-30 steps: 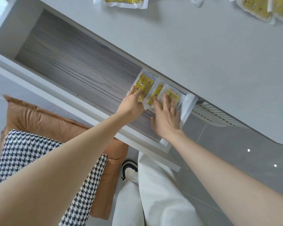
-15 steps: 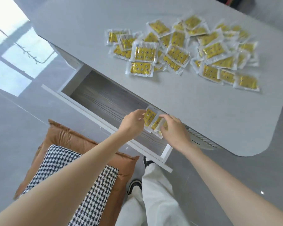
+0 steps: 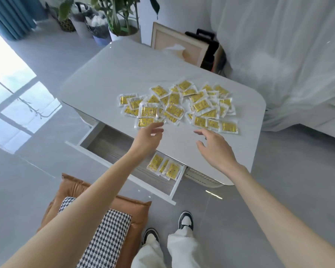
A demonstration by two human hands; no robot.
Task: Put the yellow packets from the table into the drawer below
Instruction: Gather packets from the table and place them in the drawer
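Several yellow packets (image 3: 177, 107) lie in a loose heap on the white table (image 3: 112, 78). Below its near edge the drawer (image 3: 108, 146) stands pulled out, and three yellow packets (image 3: 163, 166) rest at its right end. My left hand (image 3: 148, 137) hovers open over the table's near edge, its fingertips close to the nearest packet (image 3: 145, 122) of the heap. My right hand (image 3: 214, 145) is open too, held above the bare tabletop just short of the packets at the heap's right side. Neither hand holds anything.
A brown cushion with a houndstooth one (image 3: 103, 235) on top lies on the floor at the left of my feet (image 3: 185, 221). Potted plants (image 3: 122, 22) stand beyond the table. A white draped sofa (image 3: 290, 60) fills the right.
Both hands have let go of the three packets in the drawer and risen to the tabletop. The view has lifted from the drawer to the whole table.
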